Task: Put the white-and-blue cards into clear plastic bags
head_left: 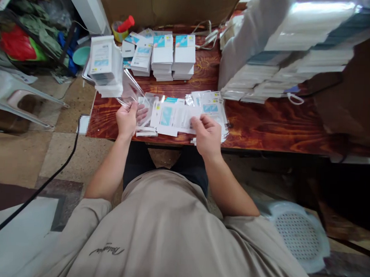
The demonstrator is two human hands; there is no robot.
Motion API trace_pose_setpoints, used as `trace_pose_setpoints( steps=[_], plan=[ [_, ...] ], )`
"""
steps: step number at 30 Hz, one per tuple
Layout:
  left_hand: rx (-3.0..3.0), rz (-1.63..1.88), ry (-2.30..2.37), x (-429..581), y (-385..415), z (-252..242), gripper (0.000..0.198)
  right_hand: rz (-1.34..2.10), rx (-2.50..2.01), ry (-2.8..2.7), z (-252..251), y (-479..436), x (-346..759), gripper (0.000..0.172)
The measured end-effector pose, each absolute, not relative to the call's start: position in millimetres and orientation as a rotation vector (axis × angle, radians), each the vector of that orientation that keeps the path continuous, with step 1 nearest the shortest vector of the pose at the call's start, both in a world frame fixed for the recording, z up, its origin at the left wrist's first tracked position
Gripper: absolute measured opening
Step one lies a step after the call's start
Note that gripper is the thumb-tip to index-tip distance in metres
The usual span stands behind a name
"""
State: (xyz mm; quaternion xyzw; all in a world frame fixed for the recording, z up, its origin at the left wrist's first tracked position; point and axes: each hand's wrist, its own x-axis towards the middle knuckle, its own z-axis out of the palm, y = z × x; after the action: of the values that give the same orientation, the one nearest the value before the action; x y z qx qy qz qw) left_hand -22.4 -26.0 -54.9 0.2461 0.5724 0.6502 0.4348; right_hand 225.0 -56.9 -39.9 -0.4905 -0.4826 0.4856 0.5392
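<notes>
1. Right hand [207,133]: thumb and fingers pinch the printed white card [166,116] at its right end.
2. Card runs leftward, long axis side-to-side above the table [112,125]; far end nearer left hand [129,119].
3. Left fingers grip clear plastic film [131,87].

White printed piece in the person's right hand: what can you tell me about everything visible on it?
The white printed piece looks like flat, thin card, wider than deep. A blue panel fills much of its left part, with a small yellow mark at the upper left; the fainter print towards the right is too blurred to read. The right hand pinches its right end between thumb and fingers. It is spread out above the table's near edge, overlapping other packaging in view; whether it touches that is unclear.
</notes>
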Motion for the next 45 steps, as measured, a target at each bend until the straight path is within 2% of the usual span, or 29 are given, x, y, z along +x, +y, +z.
trace_pose_setpoints(
  steps=[2, 5, 9, 16, 21, 24, 27, 31, 36, 39, 41, 43, 45],
  plan=[
    [0.586, 1.627, 1.399, -18, -29, -56, 0.031, 1.442, -1.175, -1.072, -46, -59, 217, 0.047],
    [0.541, 1.639, 1.39, -9, -33, -62, 0.034, 1.567, -1.186, -0.953, -60, -60, 198, 0.055],
    [0.577, 1.722, 1.382, 3, -39, -67, 0.038, 1.446, -1.164, -0.883, -74, -63, 174, 0.054],
    [0.639, 1.819, 1.247, 22, -53, -54, 0.034, 1.002, -1.193, -0.871, -83, -72, 156, 0.043],
    [0.666, 1.867, 1.239, 26, -58, -50, 0.039, 0.97, -1.19, -1.001, -74, -77, 157, 0.044],
    [0.642, 1.904, 1.256, 19, -56, -44, 0.041, 1.221, -1.139, -1.267, -65, -81, 174, 0.053],
    [0.639, 1.833, 1.286, 17, -58, -34, 0.041, 1.514, -1.099, -1.315, -57, -86, 185, 0.055],
    [0.68, 1.693, 1.273, 34, -74, -32, 0.044, 1.557, -1.109, -1.073, -54, -95, 172, 0.053],
    [0.716, 1.597, 1.299, 45, -97, -44, 0.044, 1.283, -1.184, -1.294, -62, -92, 156, 0.054],
    [0.742, 1.59, 1.316, 38, -101, -45, 0.043, 1.159, -1.159, -1.409, -68, -88, 164, 0.047],
    [0.755, 1.602, 1.348, 33, -102, -44, 0.044, 1.228, -1.078, -1.371, -68, -87, 170, 0.045],
    [0.81, 1.543, 1.419, 29, -103, -44, 0.045, 1.401, -0.993, -1.268, -65, -86, 175, 0.058],
    [0.888, 1.401, 1.499, 29, -106, -43, 0.047, 1.57, -0.957, -1.186, -60, -84, 176, 0.061]
  ],
)
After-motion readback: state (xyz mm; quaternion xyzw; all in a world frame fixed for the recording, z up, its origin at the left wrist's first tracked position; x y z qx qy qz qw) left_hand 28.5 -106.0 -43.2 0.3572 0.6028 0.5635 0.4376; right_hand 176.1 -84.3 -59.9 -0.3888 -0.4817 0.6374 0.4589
